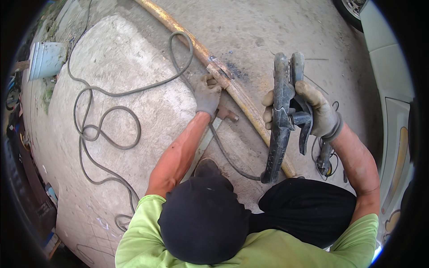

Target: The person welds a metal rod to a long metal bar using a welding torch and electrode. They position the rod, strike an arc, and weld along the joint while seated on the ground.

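Observation:
In my gloved right hand (318,102) is a large black welding electrode holder (280,129), raised upright, its cable trailing down to the ground. My gloved left hand (208,93) reaches low beside a long rusty yellow pipe (248,107), fingers curled; what they grip, if anything, is hidden. A darker worn patch (221,69) marks the pipe just above that hand. Below the hand lies a rusty metal piece (230,115), with a flat pale bar (201,149) alongside. A grey cable (120,145) loops over the pale concrete slab (71,143) to my left.
A light blue bucket (47,60) lies tipped at the upper left. An angle grinder (325,161) with a cord and thin rods (315,59) are on the ground to the right. A white vehicle (389,134) with a wheel (353,9) stands along the right edge.

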`<action>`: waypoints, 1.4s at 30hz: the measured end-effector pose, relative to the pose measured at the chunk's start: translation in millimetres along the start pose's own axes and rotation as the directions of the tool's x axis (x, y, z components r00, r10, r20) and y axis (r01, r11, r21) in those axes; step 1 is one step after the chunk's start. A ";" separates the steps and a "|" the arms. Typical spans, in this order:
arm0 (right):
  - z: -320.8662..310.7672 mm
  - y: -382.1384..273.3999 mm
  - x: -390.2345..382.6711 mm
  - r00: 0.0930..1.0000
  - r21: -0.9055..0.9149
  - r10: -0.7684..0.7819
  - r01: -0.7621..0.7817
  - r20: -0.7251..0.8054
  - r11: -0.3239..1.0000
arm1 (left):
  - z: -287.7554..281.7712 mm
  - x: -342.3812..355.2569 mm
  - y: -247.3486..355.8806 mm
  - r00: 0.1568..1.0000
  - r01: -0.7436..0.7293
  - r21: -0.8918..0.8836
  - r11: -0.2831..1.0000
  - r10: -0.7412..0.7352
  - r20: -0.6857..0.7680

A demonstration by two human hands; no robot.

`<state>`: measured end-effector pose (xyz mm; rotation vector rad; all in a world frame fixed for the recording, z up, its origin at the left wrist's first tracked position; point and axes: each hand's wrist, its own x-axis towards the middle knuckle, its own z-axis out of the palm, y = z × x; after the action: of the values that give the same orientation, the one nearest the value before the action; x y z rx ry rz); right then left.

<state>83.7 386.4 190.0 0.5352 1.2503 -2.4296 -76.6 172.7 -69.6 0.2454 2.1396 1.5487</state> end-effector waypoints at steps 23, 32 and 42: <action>24.1 89.6 41.9 0.838 0.881 -0.540 0.309 -0.074 0.358 | -3.7 6.2 8.7 1.000 -0.004 0.043 0.999 0.004 0.012; 79.8 172.3 9.6 0.861 0.838 -0.397 0.452 -0.319 0.305 | -7.5 4.3 8.6 1.000 0.024 0.020 1.000 -0.024 0.018; 140.0 156.6 -1.6 0.878 0.859 -0.246 0.463 -0.411 0.218 | -2.0 2.8 3.5 0.998 -0.029 0.038 0.999 0.031 -0.054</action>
<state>135.5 185.3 157.7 0.8355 -0.3550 -3.4475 -80.5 173.4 -66.6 0.2511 2.2182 1.5499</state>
